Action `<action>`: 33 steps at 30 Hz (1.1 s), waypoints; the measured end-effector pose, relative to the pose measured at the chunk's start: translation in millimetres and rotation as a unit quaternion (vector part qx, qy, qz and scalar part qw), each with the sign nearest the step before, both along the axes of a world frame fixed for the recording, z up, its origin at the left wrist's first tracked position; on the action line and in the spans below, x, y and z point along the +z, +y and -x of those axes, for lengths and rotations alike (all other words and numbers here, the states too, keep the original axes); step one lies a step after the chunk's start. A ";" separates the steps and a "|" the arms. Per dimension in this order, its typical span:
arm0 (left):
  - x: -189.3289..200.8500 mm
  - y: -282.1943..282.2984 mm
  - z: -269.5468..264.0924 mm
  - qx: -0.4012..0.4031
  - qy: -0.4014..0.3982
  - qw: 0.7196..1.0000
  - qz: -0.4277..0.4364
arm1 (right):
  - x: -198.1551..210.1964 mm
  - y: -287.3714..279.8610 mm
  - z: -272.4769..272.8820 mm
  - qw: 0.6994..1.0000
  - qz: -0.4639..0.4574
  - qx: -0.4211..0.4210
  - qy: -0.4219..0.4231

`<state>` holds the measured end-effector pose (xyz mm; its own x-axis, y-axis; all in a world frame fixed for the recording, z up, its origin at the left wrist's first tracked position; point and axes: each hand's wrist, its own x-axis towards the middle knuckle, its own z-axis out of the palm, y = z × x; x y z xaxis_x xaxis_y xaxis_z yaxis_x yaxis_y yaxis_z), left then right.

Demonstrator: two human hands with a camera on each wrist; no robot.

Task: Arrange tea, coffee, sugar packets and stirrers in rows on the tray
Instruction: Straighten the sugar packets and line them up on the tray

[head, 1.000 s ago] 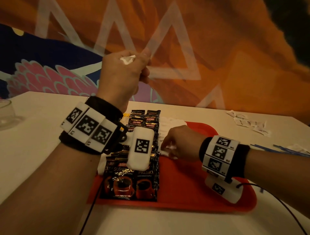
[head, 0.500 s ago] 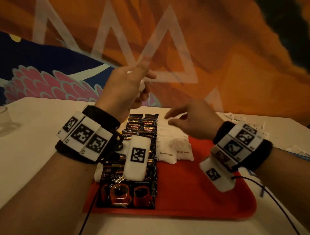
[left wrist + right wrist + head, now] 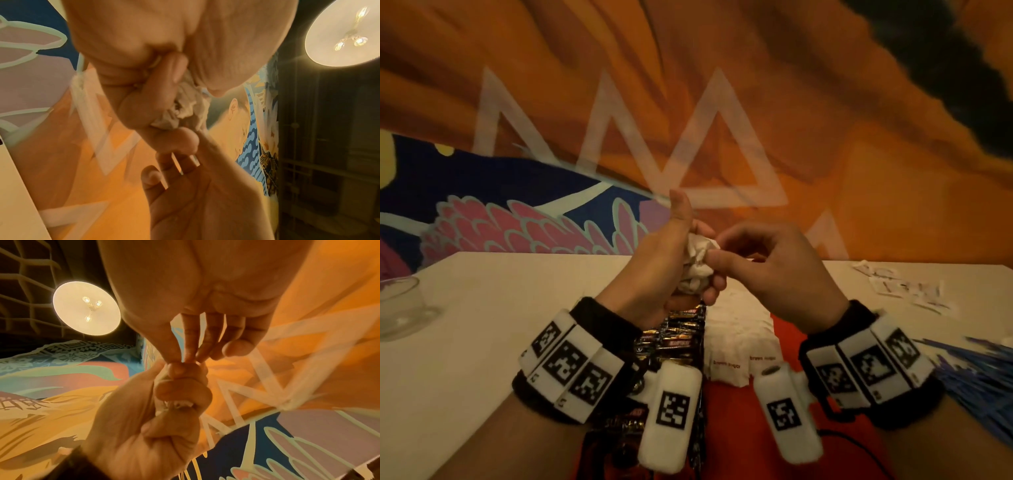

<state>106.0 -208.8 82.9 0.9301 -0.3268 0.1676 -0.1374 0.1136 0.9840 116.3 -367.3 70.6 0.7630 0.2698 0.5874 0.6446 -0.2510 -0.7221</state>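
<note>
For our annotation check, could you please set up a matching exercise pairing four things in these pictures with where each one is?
Things:
1. white packets
2. glass
3. stirrers
4. brown sugar packets

Places:
A. on the table, far left
B. on the red tray, beside the coffee sachets
C. bunched in the left hand, with the right hand reaching in with its fingers
D. on the table, at the right edge of the view

Pairs: 1-C, 2-A, 3-D, 4-B
</note>
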 end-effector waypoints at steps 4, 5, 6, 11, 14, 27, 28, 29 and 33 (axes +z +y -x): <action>-2.5 -0.5 -2.4 0.001 -0.016 0.999 -0.034 | 0.9 -0.4 1.5 0.996 -0.070 0.035 0.043; -3.0 0.2 -3.3 0.006 -0.027 0.999 -0.044 | 1.4 -0.9 0.8 0.995 -0.083 0.031 0.055; -3.0 1.0 -4.0 0.014 -0.039 0.998 -0.051 | 1.8 -1.4 0.0 0.993 -0.094 0.027 0.064; -4.5 4.4 -8.3 0.054 -0.067 0.996 -0.038 | 3.7 -6.6 -2.9 0.986 -0.146 0.018 0.084; -6.7 4.8 -11.2 0.081 -0.103 0.990 -0.055 | 2.4 -8.7 -3.9 0.984 -0.162 0.011 0.079; -8.5 -1.6 -15.0 0.228 -0.155 0.961 0.004 | -6.1 2.2 -2.1 0.987 -0.144 -0.050 -0.054; -8.6 -2.3 -14.0 0.223 -0.161 0.961 0.002 | -6.6 4.1 -1.7 0.988 -0.145 -0.036 -0.034; -9.0 -2.8 -13.0 0.215 -0.166 0.962 0.000 | -7.1 5.3 -1.4 0.988 -0.148 -0.028 -0.017; -11.3 -2.0 -14.1 0.192 -0.157 0.969 -0.001 | -7.8 5.4 -0.8 0.987 -0.162 -0.023 0.009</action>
